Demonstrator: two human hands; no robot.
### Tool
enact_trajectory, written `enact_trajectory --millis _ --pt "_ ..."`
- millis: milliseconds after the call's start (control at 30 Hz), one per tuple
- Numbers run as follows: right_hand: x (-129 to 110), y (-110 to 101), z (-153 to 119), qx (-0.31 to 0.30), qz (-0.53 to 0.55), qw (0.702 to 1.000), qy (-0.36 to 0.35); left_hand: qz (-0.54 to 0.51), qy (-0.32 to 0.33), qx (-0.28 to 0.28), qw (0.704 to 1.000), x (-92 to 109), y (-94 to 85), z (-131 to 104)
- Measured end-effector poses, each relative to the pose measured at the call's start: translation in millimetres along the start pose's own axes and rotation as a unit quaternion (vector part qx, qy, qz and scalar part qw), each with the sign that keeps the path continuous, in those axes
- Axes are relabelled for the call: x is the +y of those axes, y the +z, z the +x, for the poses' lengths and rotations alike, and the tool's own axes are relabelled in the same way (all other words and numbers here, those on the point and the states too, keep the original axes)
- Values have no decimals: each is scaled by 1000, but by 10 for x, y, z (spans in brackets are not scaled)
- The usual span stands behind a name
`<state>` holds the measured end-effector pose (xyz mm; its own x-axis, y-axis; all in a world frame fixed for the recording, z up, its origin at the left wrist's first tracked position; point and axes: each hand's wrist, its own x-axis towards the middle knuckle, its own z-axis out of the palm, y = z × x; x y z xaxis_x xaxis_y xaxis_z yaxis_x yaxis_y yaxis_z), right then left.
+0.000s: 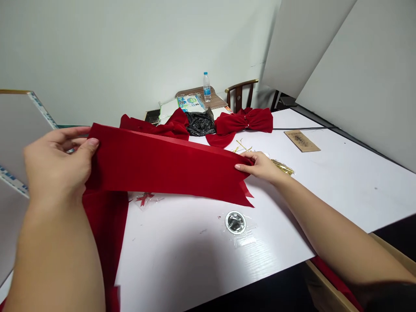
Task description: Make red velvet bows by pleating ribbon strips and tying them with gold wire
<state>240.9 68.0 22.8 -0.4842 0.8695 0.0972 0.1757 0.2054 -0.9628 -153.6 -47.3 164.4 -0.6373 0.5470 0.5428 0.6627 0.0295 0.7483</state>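
Note:
Between my hands a wide dark-red velvet ribbon (165, 169) is stretched above the white table, folded double along its length. My left hand (61, 160) pinches its left end, thumb in front and fingers behind. At the other end my right hand (255, 167) grips the upper corner, just above the notched, swallow-tail tips. More red fabric (105, 229) lies under my left forearm at the table's left side. Below the ribbon are a small red bow in clear plastic (144, 198) and a round silver-rimmed item (235, 222) on clear film.
Red velvet bows (247, 121) and a black plastic bag (199, 122) lie toward the back. Gold twist ties (283, 167) and a brown cardboard piece (301, 141) rest on the white table (351, 186). Behind stand a water bottle (207, 88) and a wooden chair (241, 96).

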Motion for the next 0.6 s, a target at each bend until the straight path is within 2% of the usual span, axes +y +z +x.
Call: enact_trajectory --millis 133,233,300,433,600 --pt "119 3 48 77 47 996 -18 11 -34 23 999 -36 16 41" --pt "170 42 70 148 82 985 -39 8 -71 21 997 20 37 35" --pt "176 81 74 172 102 979 -26 -8 -96 22 995 59 54 24" --pt "123 148 62 160 170 972 26 -42 -126 47 990 55 80 38" --pt "34 133 62 118 291 949 23 -38 -117 63 990 -67 71 106"
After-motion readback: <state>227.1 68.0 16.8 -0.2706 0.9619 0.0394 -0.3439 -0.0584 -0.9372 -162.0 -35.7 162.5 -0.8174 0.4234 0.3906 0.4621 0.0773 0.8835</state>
